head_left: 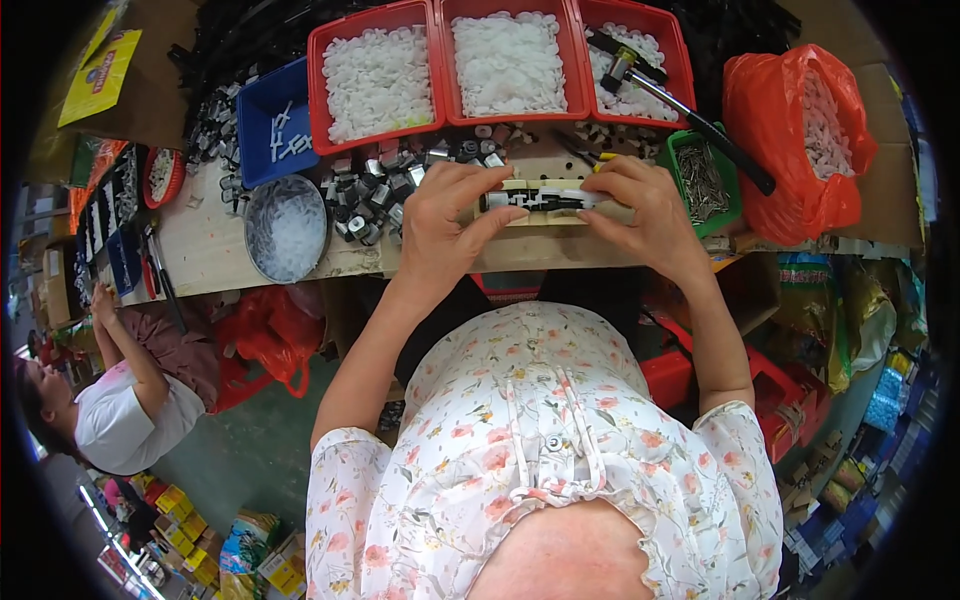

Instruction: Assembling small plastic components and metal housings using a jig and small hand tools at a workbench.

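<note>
one part [548,201], seemingly half-joined: i am seeing left hand [448,218] and right hand [650,215] pinching its ends; loose caps [372,194] are lying unfitted.

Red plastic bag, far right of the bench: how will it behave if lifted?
The red plastic bag will likely sag and deform, since its film looks thin and creased. The loose white pieces would probably shift inside, and some could spill if tilted, as its mouth is open.
</note>
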{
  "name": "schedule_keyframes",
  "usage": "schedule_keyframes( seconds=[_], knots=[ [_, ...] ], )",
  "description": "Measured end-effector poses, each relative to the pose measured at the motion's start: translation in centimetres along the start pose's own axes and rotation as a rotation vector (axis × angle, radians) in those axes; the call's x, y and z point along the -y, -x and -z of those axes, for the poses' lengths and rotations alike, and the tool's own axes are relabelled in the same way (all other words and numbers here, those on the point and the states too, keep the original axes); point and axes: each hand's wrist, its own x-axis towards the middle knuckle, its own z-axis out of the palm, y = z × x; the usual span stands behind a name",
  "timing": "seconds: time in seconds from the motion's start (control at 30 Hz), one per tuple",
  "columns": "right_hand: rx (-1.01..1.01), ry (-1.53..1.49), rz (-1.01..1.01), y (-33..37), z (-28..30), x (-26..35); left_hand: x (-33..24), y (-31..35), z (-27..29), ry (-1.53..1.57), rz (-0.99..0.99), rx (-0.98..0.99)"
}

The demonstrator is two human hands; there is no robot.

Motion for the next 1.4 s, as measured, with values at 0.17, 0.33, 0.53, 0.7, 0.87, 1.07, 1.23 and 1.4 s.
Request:
schedule_keyframes(
  seconds=[0.17,0.33,0.53,0.7,0.87,1.07,1.23,1.4],
  knots=[
    [0.082,0.087,-0.031,0.4,0.4,-0.8,0.7,-0.1,-1.0,-0.100,-0.105,-0.039],
    [0.120,0.109,0.007,0.4,-0.4,-1.4,0.9,-0.6,-2.6,-0.159,-0.191,-0.016],
    [0.057,0.052,-0.012,0.7,-1.6,-1.3,1.2,-1.1,-4.6,-0.198,-0.261,0.000],
    [-0.055,-0.085,-0.062,1.8,-2.9,-2.0,1.2,-1.1,-5.3,-0.291,-0.305,0.040],
    [-0.144,-0.170,-0.107,2.6,-3.6,-2.0,1.6,-0.8,-5.7,-0.316,-0.348,0.009],
    [-0.114,-0.243,-0.167,2.1,-2.6,-1.8,1.6,-0.6,-5.8,-0.328,-0.348,0.006],
    [-0.244,-0.121,-0.098,-2.1,1.9,-4.3,1.7,-0.5,-5.7,-0.306,-0.340,0.020],
    [-0.298,0.600,-0.171,-7.4,4.5,-11.2,0.9,-1.0,-5.1,-0.203,-0.220,-0.003]
  ],
)
